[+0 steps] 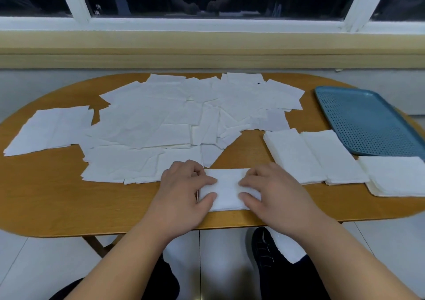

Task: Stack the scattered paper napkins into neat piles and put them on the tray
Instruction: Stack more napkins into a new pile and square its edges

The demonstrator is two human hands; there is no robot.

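paper this thin slides easily, so the main risk sits in the small stack [227, 190] at the near edge of the table [69, 205]. the left hand [184, 184] and right hand [272, 190] each pinch one end of it, fingers curled on top and thumbs at the near side, as if squaring it. squeezed inward too hard, the sheets would likely buckle in the middle. lifted with a loose hold, the lower ones could fan out or slip over the edge, which is close. loose napkins [161, 120] cover the middle of the table, overlapping at all angles. some lie right by the left hand, so a careless drag might pull them along. three piles [333, 157] wait at the right, just beside the blue tray [368, 120], whose visible part holds nothing yet. the rightmost pile lies near the table edge, where a passing forearm could knock it askew.
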